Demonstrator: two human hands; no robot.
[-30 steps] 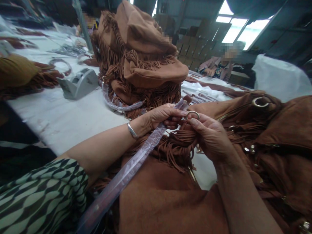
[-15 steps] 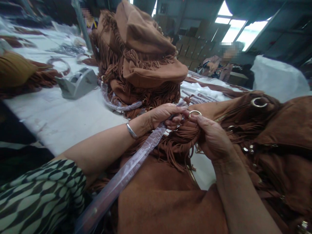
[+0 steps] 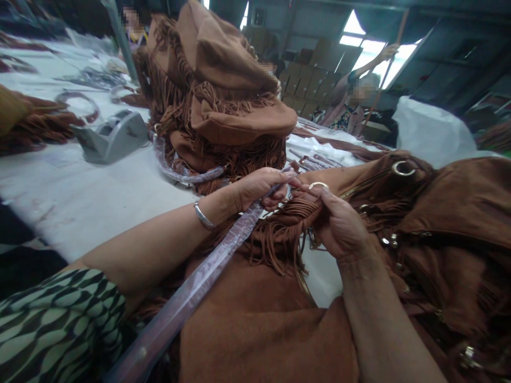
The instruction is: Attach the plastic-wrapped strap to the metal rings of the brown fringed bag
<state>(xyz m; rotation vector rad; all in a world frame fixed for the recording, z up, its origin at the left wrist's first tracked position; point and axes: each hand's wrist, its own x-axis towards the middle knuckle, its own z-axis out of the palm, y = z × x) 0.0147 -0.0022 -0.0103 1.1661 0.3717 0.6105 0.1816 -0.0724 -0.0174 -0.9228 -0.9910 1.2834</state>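
My left hand (image 3: 265,189) is closed on a long strap (image 3: 223,247) wrapped in clear plastic, which runs down to the lower left. Close to its fingertips, my right hand (image 3: 339,221) pinches a gold ring (image 3: 318,185) between thumb and fingers. The ring is at the edge of a brown fringed suede bag (image 3: 267,314) lying below both hands. Strap end and ring are near each other; whether they touch is too small to tell. Brown fringe (image 3: 279,239) hangs beneath my hands.
A tall pile of brown fringed bags (image 3: 235,117) stands behind my hands. On the white table (image 3: 120,197) sits a grey tape dispenser (image 3: 112,138). More bags (image 3: 463,207) with gold rings lie at the right. A person (image 3: 351,101) at the back holds a pole.
The view has shifted slightly, so most things appear farther left. Both hands keep their holds. The person at the back now has an arm raised on a pole.
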